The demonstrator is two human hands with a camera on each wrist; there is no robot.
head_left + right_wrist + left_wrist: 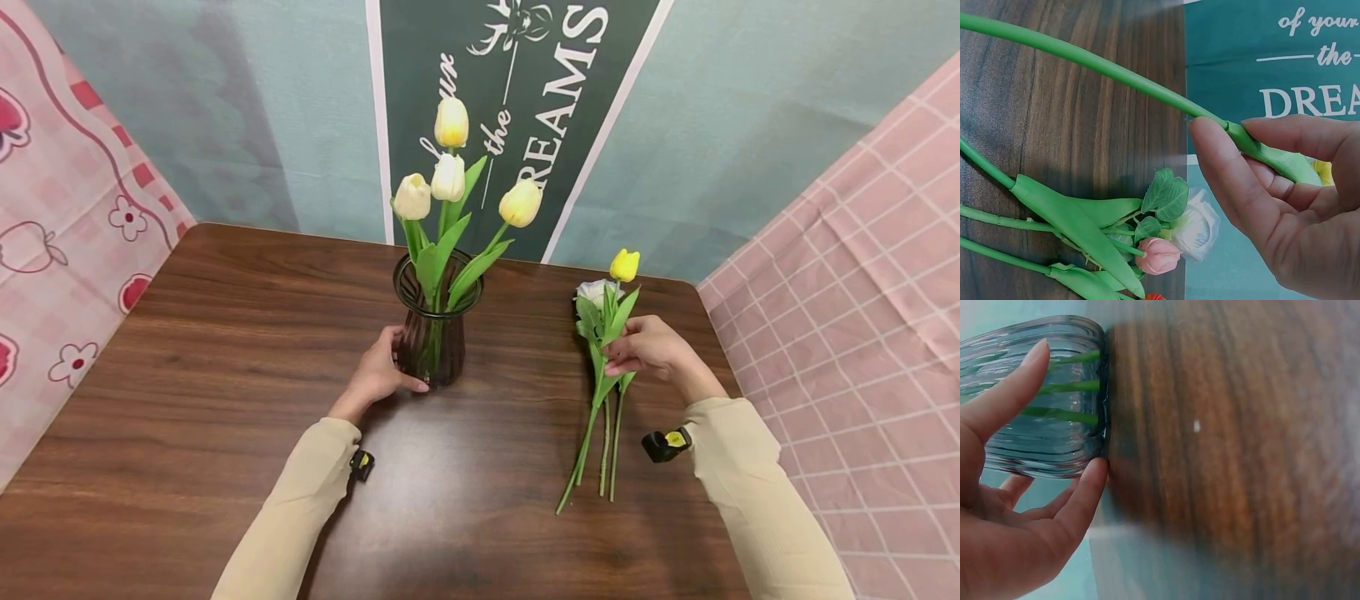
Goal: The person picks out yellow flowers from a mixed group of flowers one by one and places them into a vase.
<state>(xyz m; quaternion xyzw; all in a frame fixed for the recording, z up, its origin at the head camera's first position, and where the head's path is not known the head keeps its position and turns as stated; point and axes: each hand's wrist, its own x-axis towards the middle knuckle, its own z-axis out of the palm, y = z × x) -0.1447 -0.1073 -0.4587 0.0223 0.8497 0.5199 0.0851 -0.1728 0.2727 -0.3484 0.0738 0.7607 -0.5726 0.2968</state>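
A dark ribbed glass vase (452, 350) stands on the table with several white and pale yellow tulips (448, 177) in it. My left hand (377, 368) holds the vase low on its left side, thumb across the front and fingers round the back. Green stems (1069, 386) show through the glass in the left wrist view. Over on the right, my right hand (648, 346) pinches a yellow tulip (624, 265) by its leafy stem. That tulip is raised over the other flowers; its bloom is mostly hidden behind the fingers in the right wrist view.
Beneath the right hand lie a white rose (1196, 231), a pink tulip (1159, 256) and a red bloom (1154, 297), partly cut off. The wooden table (225, 375) meets a teal cloth backdrop (315, 108) behind, with pink patterned cloths (885, 275) at both sides.
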